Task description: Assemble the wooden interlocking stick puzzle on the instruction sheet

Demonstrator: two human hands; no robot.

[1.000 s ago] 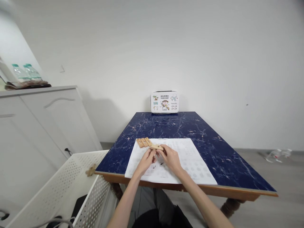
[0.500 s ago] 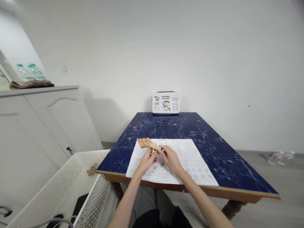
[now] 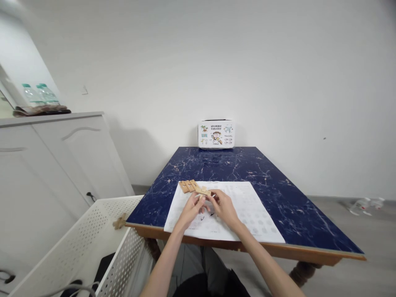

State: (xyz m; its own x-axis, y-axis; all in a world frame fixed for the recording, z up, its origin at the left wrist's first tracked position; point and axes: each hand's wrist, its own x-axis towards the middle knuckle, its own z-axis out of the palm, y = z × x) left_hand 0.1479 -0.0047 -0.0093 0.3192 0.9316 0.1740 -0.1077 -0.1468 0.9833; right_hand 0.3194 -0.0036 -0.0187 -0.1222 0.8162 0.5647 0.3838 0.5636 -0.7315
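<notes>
Head view shows a small, pale wooden piece (image 3: 204,192).

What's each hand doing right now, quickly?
Left hand: closed, fingers holding the light wooden piece near its left end.
Right hand: closed, fingers holding the same piece at its right end.

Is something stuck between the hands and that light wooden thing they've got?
No, nothing visible is in between. The left hand and right hand both have fingers right at the pale wooden piece. The three wooden slats lie beyond the left hand, not between.
</notes>
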